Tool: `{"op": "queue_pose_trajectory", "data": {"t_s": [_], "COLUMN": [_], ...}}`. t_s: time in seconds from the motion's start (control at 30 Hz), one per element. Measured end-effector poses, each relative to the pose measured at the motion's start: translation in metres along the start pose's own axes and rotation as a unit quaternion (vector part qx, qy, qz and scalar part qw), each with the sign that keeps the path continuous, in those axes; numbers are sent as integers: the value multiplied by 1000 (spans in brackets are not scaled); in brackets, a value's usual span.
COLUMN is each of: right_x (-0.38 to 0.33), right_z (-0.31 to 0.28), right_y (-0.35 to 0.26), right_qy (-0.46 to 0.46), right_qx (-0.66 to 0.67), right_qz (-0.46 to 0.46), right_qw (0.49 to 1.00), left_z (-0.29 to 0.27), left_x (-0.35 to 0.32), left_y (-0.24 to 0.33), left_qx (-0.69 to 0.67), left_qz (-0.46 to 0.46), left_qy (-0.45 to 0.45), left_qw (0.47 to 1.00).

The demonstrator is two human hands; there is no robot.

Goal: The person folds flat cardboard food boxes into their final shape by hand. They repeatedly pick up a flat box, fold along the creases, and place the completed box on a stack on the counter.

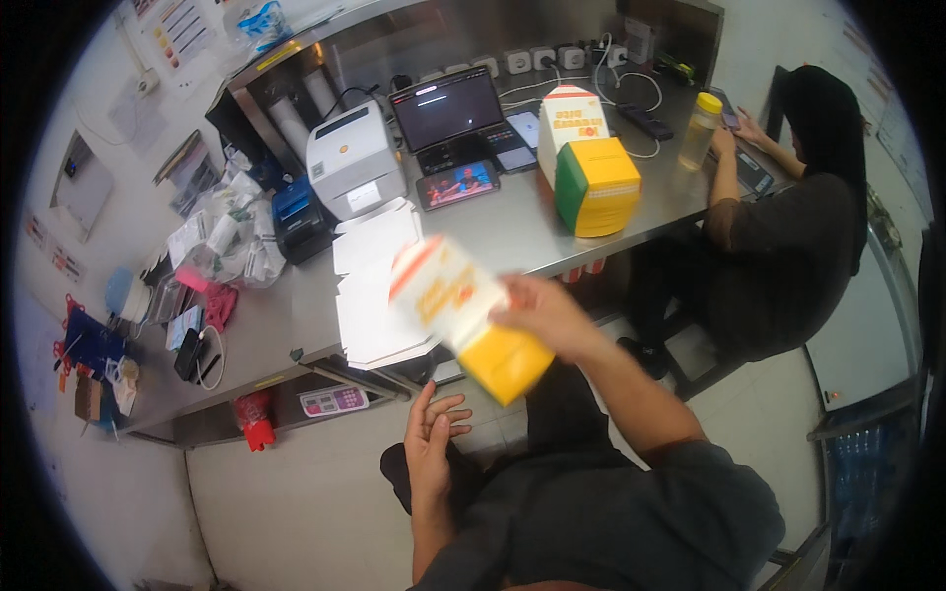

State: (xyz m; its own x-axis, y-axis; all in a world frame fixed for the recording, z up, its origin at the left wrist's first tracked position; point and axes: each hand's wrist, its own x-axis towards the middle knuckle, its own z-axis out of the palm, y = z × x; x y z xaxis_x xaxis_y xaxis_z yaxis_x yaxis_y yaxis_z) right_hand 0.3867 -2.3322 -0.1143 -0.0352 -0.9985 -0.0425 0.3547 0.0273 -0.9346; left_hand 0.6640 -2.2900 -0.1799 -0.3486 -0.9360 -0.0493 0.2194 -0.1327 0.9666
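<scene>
My right hand (544, 313) grips a white and yellow cardboard carton (505, 362) with red and orange print, tilted and slightly blurred in front of the table edge. My left hand (432, 438) is lower down and to the left, fingers apart and holding nothing. Behind the carton lies a pile of flat white card sheets (367, 313), partly hidden by it. Farther right on the steel table, a stack of nested cartons (597, 187) in yellow, green and white leans near the front edge.
A white label printer (355, 163), an open laptop (448, 108) and a phone playing video (459, 185) stand at the back of the steel table (512, 231). Plastic bags (232, 222) clutter the left. On the right, a yellow-capped bottle (701, 133) stands beside a seated person (803, 236).
</scene>
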Motion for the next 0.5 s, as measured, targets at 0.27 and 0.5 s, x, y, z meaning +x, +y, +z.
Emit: {"op": "queue_pose_trajectory", "data": {"t_s": [0.27,0.5], "right_x": [59,130], "right_z": [-121,-196], "right_y": [-184,-190], "right_qy": [292,345], "right_qx": [-179,-465], "right_qz": [-168,-38], "right_qw": [924,815], "left_z": [3,0], "left_x": [4,6], "left_y": [0,-6], "left_qx": [-15,-25], "left_qz": [-7,-5], "left_qy": [22,17], "left_qw": [1000,1000]}}
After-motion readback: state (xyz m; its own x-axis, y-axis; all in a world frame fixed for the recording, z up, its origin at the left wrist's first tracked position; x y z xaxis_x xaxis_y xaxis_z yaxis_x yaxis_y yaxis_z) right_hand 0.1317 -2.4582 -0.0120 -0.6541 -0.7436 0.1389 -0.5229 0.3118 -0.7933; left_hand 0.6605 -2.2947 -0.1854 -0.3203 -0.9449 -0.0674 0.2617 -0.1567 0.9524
